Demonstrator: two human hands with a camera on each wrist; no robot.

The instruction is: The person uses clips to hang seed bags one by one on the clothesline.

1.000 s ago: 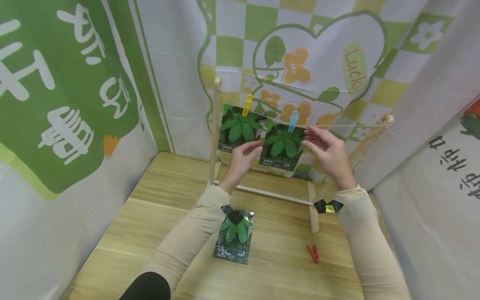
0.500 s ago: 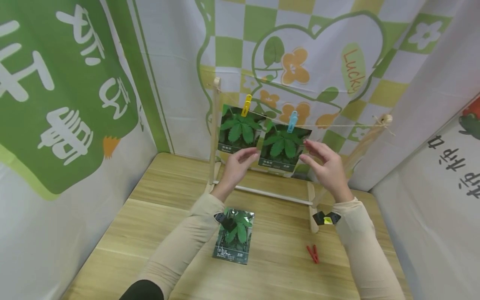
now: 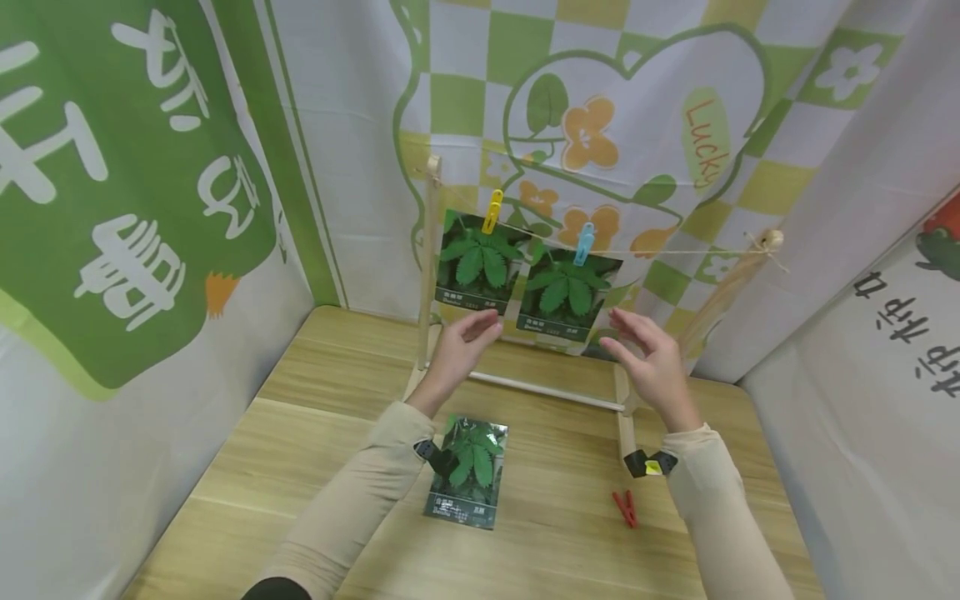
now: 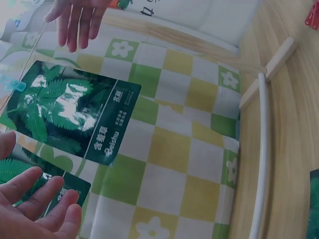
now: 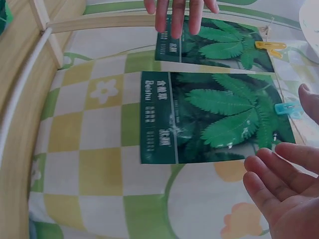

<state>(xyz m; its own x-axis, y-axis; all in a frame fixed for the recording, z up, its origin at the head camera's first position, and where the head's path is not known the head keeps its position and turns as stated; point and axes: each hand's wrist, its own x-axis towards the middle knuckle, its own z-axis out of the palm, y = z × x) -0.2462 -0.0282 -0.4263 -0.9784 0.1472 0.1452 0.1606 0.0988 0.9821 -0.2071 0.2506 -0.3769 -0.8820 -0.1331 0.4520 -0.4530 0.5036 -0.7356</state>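
Note:
Two dark green packets printed with leaves hang side by side on a string [image 3: 675, 252]. A yellow clothespin [image 3: 492, 212] holds the left packet [image 3: 474, 271], and a light blue clothespin [image 3: 584, 244] holds the right packet [image 3: 566, 292]. Below the left packet is my left hand [image 3: 454, 357], fingers loosely bent and nothing in them. My right hand [image 3: 654, 368] hovers just beyond the right packet's lower right side, thumb and fingers apart, also holding nothing. On the table lies a third, similar packet [image 3: 472, 467], partly covered by the left wrist's black strap.
The string is tied to a wooden frame with a pale crossbar [image 3: 543, 392] near the table's back. A red clothespin [image 3: 626, 509] lies on the wooden table [image 3: 555, 542] at the right. Printed cloth [image 3: 457, 104] hangs behind the frame.
Both hands have moved down and back from the hanging packets. The right hand's fingers, earlier at the right packet's upper right edge, have come away. The packets stay hanging.

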